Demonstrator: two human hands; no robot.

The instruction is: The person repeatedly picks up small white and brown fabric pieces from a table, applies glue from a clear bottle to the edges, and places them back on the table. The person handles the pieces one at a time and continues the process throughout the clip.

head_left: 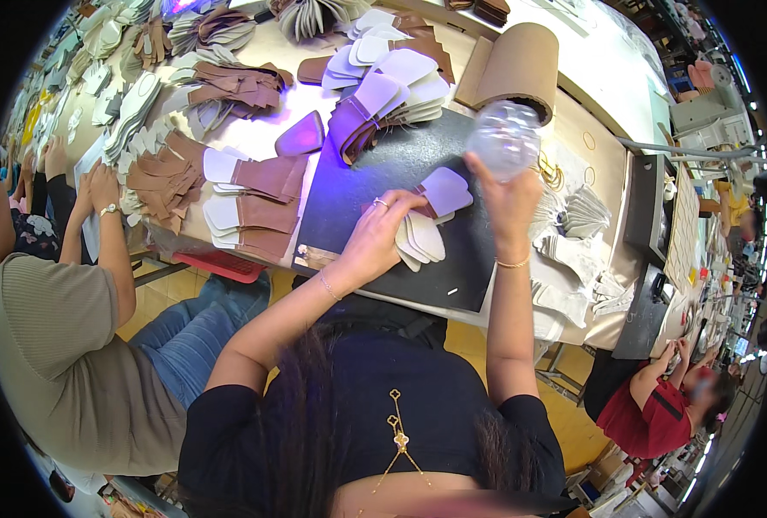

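Over a black cutting mat (357, 186), my left hand (381, 229) closes its fingers on a small fan of flat leather pieces (421, 239) with pale, rounded ends. One piece of that fan, brown with a lavender-lit pale end (446, 192), sticks out past the fingertips. My right hand (510, 203) is raised to the right of the mat, gripping a round, clear plastic container (502, 138) that is smeared by motion. What the container holds cannot be made out. A larger fan of brown and pale pieces (400, 82) lies at the mat's far edge.
A brown cardboard roll (517, 69) lies at the far right of the mat. Pale pieces (577, 220) are piled to the right, with more brown bundles (258, 203) on the left. A co-worker (64, 337) sits close at my left; a dark metal box (649, 207) stands at right.
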